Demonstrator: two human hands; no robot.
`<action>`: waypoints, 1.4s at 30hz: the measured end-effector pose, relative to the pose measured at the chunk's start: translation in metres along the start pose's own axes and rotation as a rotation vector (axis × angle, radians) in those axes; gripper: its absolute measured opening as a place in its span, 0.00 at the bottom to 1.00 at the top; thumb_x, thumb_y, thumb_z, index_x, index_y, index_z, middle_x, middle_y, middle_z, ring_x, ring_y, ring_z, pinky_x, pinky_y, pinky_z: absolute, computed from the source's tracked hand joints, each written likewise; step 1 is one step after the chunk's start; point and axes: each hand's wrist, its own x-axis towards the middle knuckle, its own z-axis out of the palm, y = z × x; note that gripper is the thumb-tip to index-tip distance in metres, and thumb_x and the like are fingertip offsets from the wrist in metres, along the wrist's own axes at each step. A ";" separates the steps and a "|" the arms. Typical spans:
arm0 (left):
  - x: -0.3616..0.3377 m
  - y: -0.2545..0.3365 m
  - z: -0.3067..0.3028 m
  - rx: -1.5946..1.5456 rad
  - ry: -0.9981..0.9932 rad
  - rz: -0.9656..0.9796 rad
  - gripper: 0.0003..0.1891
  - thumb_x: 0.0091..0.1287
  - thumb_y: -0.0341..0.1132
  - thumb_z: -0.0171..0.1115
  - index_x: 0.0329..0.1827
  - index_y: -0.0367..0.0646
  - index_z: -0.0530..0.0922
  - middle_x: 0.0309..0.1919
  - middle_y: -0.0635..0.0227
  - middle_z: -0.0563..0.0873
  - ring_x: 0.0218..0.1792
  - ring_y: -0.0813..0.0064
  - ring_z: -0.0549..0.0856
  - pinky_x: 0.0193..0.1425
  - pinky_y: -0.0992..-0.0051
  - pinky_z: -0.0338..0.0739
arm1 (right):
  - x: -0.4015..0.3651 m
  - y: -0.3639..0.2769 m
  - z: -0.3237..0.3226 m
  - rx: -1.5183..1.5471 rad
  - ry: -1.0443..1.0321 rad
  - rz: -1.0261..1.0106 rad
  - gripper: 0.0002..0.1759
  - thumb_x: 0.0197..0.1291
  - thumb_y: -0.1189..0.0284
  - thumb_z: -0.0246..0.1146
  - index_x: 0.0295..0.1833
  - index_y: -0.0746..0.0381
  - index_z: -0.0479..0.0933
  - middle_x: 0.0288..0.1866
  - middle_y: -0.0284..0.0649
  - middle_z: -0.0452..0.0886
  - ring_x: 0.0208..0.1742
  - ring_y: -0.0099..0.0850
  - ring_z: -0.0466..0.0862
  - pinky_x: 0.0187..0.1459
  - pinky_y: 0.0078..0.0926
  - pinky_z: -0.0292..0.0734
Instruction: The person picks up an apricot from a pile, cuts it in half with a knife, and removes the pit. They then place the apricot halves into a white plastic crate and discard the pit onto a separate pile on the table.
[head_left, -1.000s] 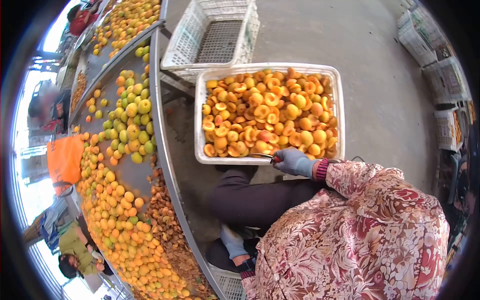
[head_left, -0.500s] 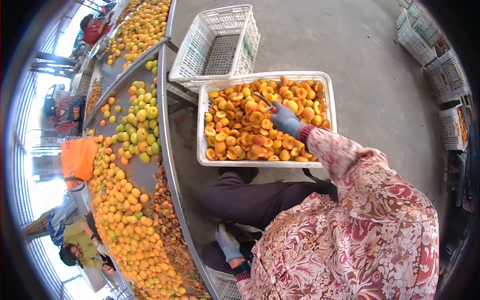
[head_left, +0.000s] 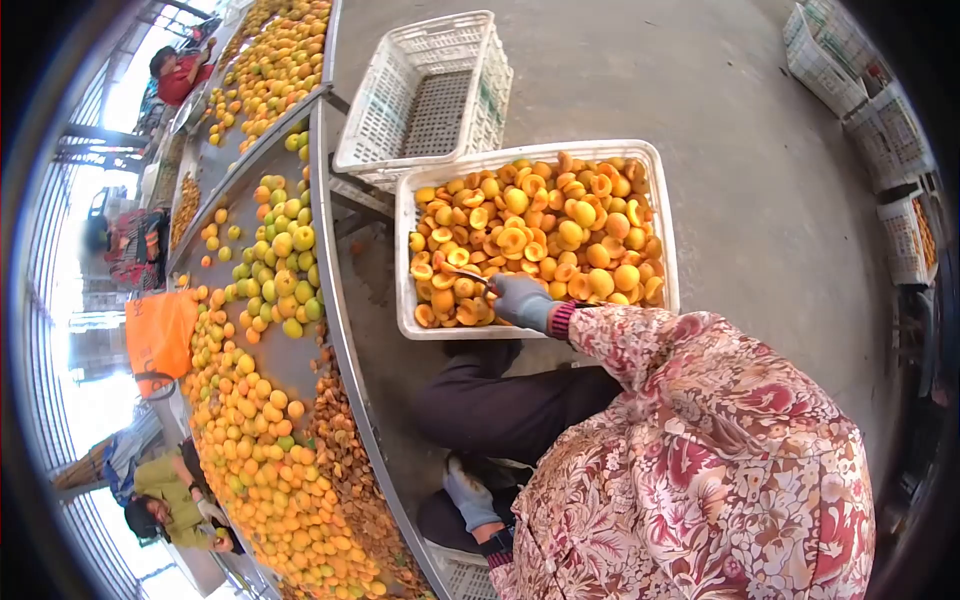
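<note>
My right hand (head_left: 522, 302), in a grey glove, is closed around a small knife with a thin curved blade (head_left: 465, 274). It is over the near edge of a white plastic crate (head_left: 664, 250) full of halved apricots (head_left: 512, 240), and the blade lies against the fruit at lower left. My left hand (head_left: 468, 492), also gloved and with a dark band at the wrist, rests by my dark trouser leg. Its fingers look stretched out, and nothing shows in them.
An empty white crate (head_left: 490, 90) stands behind the full one. On the left, a metal-edged table (head_left: 345, 330) bears whole apricots (head_left: 270, 430), greener fruit (head_left: 285, 240) and brown scraps (head_left: 345, 450). Co-workers sit beyond it. More crates (head_left: 890, 130) stand at right.
My right hand has moved with the knife from the upper right of the crate down and left to its near edge. The fruit there looks rearranged. My left hand has stayed by the leg.
</note>
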 end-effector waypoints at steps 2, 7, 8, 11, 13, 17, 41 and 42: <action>-0.002 0.002 -0.002 0.036 -0.058 -0.026 0.17 0.59 0.31 0.47 0.50 0.34 0.73 0.37 0.50 0.79 0.39 0.50 0.78 0.46 0.60 0.72 | -0.018 0.018 -0.014 0.038 -0.060 0.021 0.16 0.54 0.64 0.57 0.47 0.57 0.76 0.38 0.47 0.82 0.42 0.45 0.82 0.44 0.39 0.75; -0.001 -0.006 0.004 -0.212 -0.125 -0.473 0.16 0.60 0.31 0.45 0.48 0.34 0.73 0.29 0.54 0.76 0.32 0.53 0.74 0.38 0.61 0.70 | -0.019 0.066 -0.091 -0.020 0.222 0.106 0.11 0.53 0.64 0.58 0.42 0.52 0.79 0.36 0.46 0.83 0.39 0.43 0.83 0.41 0.37 0.77; -0.003 -0.011 0.008 -0.055 -0.072 -0.255 0.15 0.60 0.30 0.45 0.48 0.34 0.72 0.29 0.53 0.75 0.32 0.53 0.74 0.38 0.61 0.70 | -0.018 0.065 -0.117 -0.184 0.231 0.107 0.12 0.53 0.65 0.57 0.44 0.52 0.79 0.37 0.46 0.82 0.39 0.44 0.82 0.41 0.37 0.76; -0.011 -0.006 0.003 -0.009 -0.147 -0.276 0.15 0.59 0.28 0.44 0.48 0.33 0.71 0.31 0.51 0.76 0.34 0.50 0.74 0.39 0.60 0.70 | -0.012 0.091 -0.149 -0.224 0.220 -0.011 0.12 0.53 0.67 0.56 0.43 0.56 0.79 0.37 0.47 0.83 0.39 0.42 0.83 0.39 0.38 0.77; -0.010 -0.006 0.004 -0.124 -0.236 -0.486 0.16 0.58 0.27 0.44 0.49 0.33 0.71 0.33 0.49 0.76 0.35 0.47 0.74 0.40 0.58 0.70 | -0.034 0.089 -0.153 -0.178 -0.117 0.216 0.12 0.54 0.64 0.57 0.40 0.57 0.81 0.36 0.45 0.83 0.39 0.39 0.84 0.41 0.37 0.78; -0.011 -0.014 0.010 0.076 -0.060 -0.031 0.18 0.57 0.25 0.44 0.51 0.33 0.71 0.39 0.43 0.78 0.41 0.41 0.75 0.46 0.54 0.70 | -0.066 0.115 -0.116 -0.423 -0.112 0.056 0.15 0.54 0.60 0.59 0.44 0.56 0.77 0.38 0.44 0.82 0.42 0.41 0.82 0.44 0.37 0.76; -0.029 -0.003 0.007 -0.212 -0.001 -0.143 0.17 0.62 0.28 0.47 0.53 0.33 0.73 0.48 0.50 0.80 0.50 0.54 0.79 0.57 0.63 0.72 | -0.011 0.071 -0.046 0.050 0.066 0.141 0.19 0.52 0.57 0.62 0.45 0.57 0.77 0.42 0.47 0.82 0.44 0.45 0.81 0.44 0.37 0.75; -0.032 -0.008 0.009 -0.188 -0.021 -0.163 0.17 0.62 0.28 0.47 0.53 0.33 0.73 0.48 0.50 0.80 0.50 0.54 0.79 0.57 0.63 0.72 | -0.017 0.058 -0.049 0.090 -0.014 0.168 0.18 0.52 0.57 0.62 0.44 0.56 0.77 0.42 0.46 0.82 0.44 0.45 0.82 0.44 0.38 0.75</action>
